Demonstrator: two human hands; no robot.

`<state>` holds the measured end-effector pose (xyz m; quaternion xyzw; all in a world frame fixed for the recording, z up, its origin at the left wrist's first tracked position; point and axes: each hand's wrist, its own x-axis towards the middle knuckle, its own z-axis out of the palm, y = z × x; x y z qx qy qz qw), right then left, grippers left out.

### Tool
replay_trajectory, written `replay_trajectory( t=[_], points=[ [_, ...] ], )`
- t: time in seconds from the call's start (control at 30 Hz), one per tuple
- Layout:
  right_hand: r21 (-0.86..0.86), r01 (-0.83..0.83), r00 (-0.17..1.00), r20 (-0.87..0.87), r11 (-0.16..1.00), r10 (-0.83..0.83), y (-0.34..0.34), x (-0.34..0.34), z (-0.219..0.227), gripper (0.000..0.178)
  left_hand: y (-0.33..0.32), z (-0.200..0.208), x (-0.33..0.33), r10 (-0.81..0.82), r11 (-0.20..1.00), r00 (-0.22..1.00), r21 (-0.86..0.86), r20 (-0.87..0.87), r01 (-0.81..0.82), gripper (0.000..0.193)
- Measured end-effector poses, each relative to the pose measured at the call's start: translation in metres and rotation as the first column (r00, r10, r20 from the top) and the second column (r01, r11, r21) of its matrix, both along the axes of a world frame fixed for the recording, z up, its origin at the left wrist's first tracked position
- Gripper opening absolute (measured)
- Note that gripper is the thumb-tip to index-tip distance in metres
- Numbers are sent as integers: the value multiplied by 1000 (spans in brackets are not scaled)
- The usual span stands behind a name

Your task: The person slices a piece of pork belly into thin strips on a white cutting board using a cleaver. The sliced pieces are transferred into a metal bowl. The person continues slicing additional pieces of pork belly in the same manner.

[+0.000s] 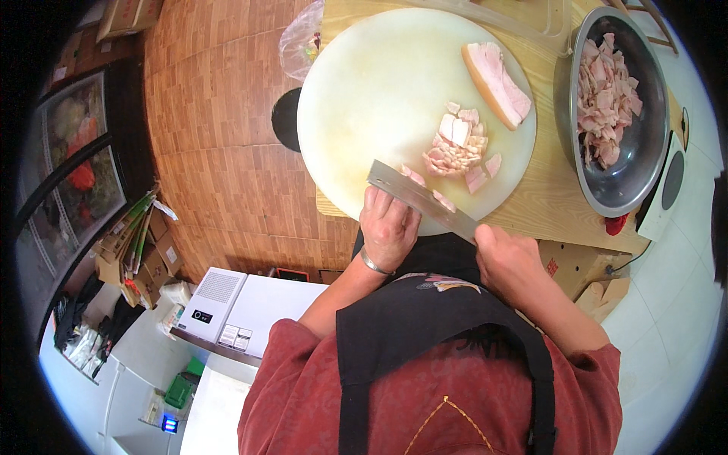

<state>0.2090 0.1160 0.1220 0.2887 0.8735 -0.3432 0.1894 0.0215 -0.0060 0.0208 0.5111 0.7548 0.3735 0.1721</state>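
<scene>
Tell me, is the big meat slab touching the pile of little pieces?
Apart. The head view shows a bare strip of white board between the meat slab and the pile.

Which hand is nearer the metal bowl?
Right. The right hand, holding the cleaver, is to the lower left of the metal bowl in the picture; the left hand is farther left, beside the blade.

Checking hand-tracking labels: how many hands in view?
2. The left hand is against the near side of the cleaver, fingertips partly hidden; the right hand grips its handle. No others show.
</scene>
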Motion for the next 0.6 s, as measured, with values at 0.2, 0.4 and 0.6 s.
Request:
replay_trajectory(
  t=[0.2,0.4,0.6],
  points=[
    [13,-17,1000,-24,1000,17,-3,-4,-7,9,-5,-2,2,24,998,995,-63,93,-18,44],
    [-15,-1,999,-54,1000,0,-1,-18,-23,12,-2,-2,1,28,1000,998,-9,56,-28,36],
    [-21,80,992,-94,997,-82,2,-50,-57,10,-3,-1,-1,16,998,997,62,75,-20,25]
  ],
)
